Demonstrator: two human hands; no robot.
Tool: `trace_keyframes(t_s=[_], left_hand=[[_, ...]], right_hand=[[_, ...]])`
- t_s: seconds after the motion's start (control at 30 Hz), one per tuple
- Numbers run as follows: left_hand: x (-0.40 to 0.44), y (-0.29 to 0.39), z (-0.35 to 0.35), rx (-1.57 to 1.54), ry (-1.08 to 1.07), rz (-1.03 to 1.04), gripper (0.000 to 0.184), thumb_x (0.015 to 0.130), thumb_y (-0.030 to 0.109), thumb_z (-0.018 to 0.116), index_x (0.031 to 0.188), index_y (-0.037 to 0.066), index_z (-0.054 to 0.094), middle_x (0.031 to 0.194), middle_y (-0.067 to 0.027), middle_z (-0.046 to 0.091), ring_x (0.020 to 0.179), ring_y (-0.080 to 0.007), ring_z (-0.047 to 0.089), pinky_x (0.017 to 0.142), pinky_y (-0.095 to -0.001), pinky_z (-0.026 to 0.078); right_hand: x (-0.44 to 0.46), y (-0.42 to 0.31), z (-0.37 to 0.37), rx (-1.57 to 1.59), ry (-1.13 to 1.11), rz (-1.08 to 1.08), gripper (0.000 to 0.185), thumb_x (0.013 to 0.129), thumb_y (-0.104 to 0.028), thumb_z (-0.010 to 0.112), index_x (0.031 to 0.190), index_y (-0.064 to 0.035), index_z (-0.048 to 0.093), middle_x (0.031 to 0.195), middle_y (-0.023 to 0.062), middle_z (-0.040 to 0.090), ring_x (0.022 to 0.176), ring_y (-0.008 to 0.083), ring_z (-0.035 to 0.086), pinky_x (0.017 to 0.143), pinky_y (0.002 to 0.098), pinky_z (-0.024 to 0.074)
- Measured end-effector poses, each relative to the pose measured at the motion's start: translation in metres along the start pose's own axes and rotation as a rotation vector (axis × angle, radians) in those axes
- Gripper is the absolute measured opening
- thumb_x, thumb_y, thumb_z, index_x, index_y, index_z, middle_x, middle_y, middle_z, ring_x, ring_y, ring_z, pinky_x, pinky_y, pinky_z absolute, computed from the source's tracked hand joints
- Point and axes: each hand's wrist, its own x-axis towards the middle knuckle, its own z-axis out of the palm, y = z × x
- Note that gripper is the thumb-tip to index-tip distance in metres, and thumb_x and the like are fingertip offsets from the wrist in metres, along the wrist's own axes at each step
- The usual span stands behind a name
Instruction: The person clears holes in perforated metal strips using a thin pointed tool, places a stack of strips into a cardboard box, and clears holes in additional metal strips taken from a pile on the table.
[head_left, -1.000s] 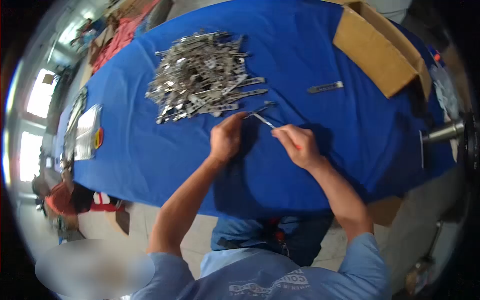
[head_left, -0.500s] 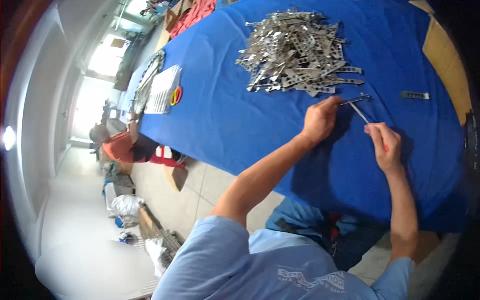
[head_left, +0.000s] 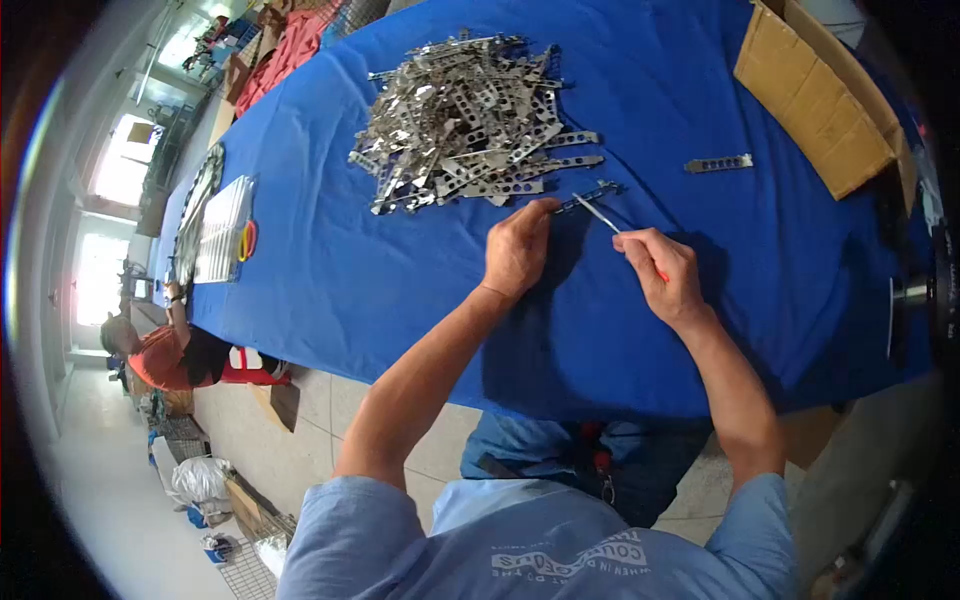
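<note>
Little shifts at the hands, but the view swings: vs. the prev. frame, the pile (head_left: pixel 460 125) sits farther left in view and the box (head_left: pixel 815 105) shows more fully at upper R. L hand (head_left: pixel 515 250) and R hand (head_left: pixel 665 275) keep the same grips, w/ the tool (head_left: pixel 601 216) angled to the strip (head_left: pixel 600 190) as before. That suggests steady work on one pc., w/ no visible progress between frames; fine detail at the tip is too small to tell.

L fingers pinch closed on the near end of the strip, held just above the cloth (head_left: pixel 370 300), near the pile's lower R edge; its far end sticks out free. R fingers curl closed around the tool's red handle (head_left: pixel 663 276), metal shaft out toward the strip. Whether the tip presses on it or only meets it, can't tell.

A loose strip (head_left: pixel 718 163) lies flat betw. the pile and the box, apart from both, position unchanged. Clear packs (head_left: pixel 220 230) lie at the cloth's far L, w/ a red-and-yellow item (head_left: pixel 247 240) beside them. A co-worker (head_left: pixel 165 355) is at the table's L end, well apart from both hands.
</note>
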Motion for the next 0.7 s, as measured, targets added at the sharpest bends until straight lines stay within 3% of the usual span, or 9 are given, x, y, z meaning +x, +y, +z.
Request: trace_keyframes(t_s=[0.03,0.4,0.5,0.6,0.7], left_hand=[[0.001,0.005,0.002,-0.023,-0.007,-0.014,0.020,0.103,0.010,0.059,0.119,0.010,0.071,0.097,-0.0178,0.075,0.085,-0.0393,0.074,0.073,-0.0439,0.058],[0.001,0.003,0.004,-0.014,-0.027,-0.035,0.020,0.101,0.008,0.061,0.119,0.010,0.071,0.097,-0.0182,0.075,0.087,-0.0388,0.074,0.074,-0.0444,0.057],[0.001,-0.001,0.005,0.006,0.008,0.027,0.022,0.103,0.011,0.061,0.122,0.010,0.073,0.073,-0.0134,0.065,0.066,-0.0191,0.065,0.065,-0.0356,0.052],[0.001,0.001,0.004,0.008,-0.004,0.001,0.022,0.104,0.011,0.060,0.122,0.010,0.073,0.074,-0.0129,0.065,0.065,-0.0193,0.064,0.065,-0.0354,0.052],[0.002,0.002,0.003,0.038,-0.023,-0.014,0.021,0.101,0.008,0.061,0.119,0.010,0.071,0.098,-0.0174,0.076,0.085,-0.0370,0.075,0.073,-0.0435,0.058]], right_hand=[[-0.002,0.000,-0.006,-0.036,-0.017,0.032,0.018,0.106,-0.011,0.063,0.094,0.0011,0.069,0.073,0.0121,0.068,0.061,0.0235,0.070,0.055,0.0362,0.0514],[-0.005,0.008,-0.007,-0.048,-0.048,-0.028,0.017,0.107,-0.012,0.063,0.098,0.0014,0.069,0.075,0.0124,0.070,0.063,0.0250,0.071,0.056,0.0361,0.0531],[-0.003,0.007,-0.002,0.016,-0.018,-0.087,0.018,0.107,-0.013,0.063,0.097,0.0013,0.068,0.074,0.0125,0.070,0.064,0.0257,0.071,0.057,0.0359,0.0535],[-0.004,0.007,-0.003,0.045,-0.045,-0.024,0.019,0.107,-0.014,0.063,0.097,0.0014,0.068,0.075,0.0126,0.070,0.065,0.0261,0.072,0.057,0.0359,0.0535],[-0.005,0.007,-0.009,-0.036,-0.047,-0.016,0.020,0.107,-0.015,0.063,0.097,0.0013,0.068,0.074,0.0122,0.070,0.065,0.0249,0.072,0.057,0.0349,0.0539]])
